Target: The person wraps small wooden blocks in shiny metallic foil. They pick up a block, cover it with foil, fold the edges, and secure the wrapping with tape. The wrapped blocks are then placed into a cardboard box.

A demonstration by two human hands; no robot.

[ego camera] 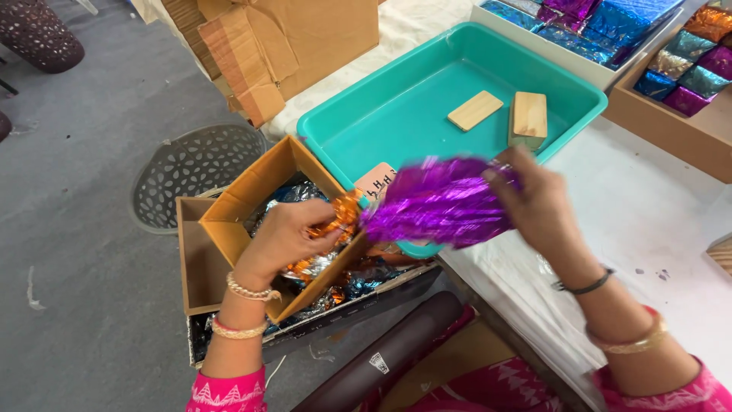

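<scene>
Pulling purple foil sheet [438,200] out over near edge of teal tray [396,107]. Right hand [537,204] pinching right end of the sheet, fingers closed on it. Left hand [284,238] reaching into open cardboard box [236,206] at left, fingers curled on crumpled orange foil [335,216]; gripping or just pressing, cannot tell for sure. Purple sheet blurred, hanging between both hands, left end just beside orange foil.

Doing it well, as a judgement: keeping the pinch at the sheet's edge only, drawing it flat and slow to avoid tearing or creasing, holding the rest of the foil stack down in the box so only one sheet is coming free.

Two wooden blocks [503,114] lying in tray, far from hands. Wrapped foil pieces [686,65] sitting in trays at far right. White table [648,221] under right hand.
</scene>
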